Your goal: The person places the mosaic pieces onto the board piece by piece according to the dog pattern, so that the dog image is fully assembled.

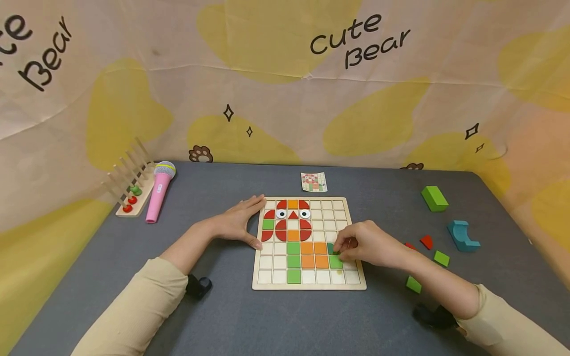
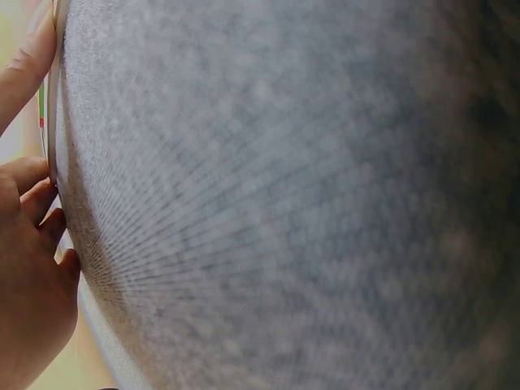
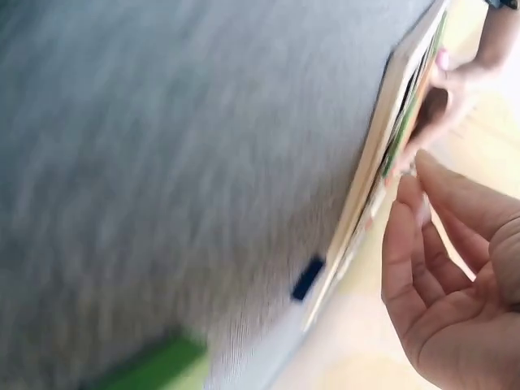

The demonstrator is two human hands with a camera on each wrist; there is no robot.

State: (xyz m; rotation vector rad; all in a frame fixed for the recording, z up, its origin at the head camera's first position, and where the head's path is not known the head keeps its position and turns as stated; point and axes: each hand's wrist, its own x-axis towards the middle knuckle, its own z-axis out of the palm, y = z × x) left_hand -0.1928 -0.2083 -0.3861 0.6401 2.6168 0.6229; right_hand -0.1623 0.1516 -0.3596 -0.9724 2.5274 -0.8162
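Observation:
A square wooden grid board (image 1: 256,272) bears red, orange and green tiles and two eye pieces (image 1: 305,213). My left hand (image 1: 238,222) lies spread along its left edge, fingertips at the upper corner and thumb (image 1: 254,241) lower down. Over the board's right side, my right hand (image 1: 367,242) pinches a dark green square tile (image 1: 331,248) at a cell beside the orange squares (image 1: 313,254). Thumb and finger partly cover that tile. Below it lies a lighter green square (image 1: 336,262). The right wrist view shows the right fingertips (image 3: 410,183) close together beside the board.
A small picture card (image 1: 313,182) lies behind the board. To the right are green blocks (image 1: 434,198), a blue arch (image 1: 463,236), a red piece (image 1: 426,242) and small green blocks (image 1: 441,258). A pink microphone (image 1: 160,193) and a pegged wooden rack (image 1: 133,198) are at left.

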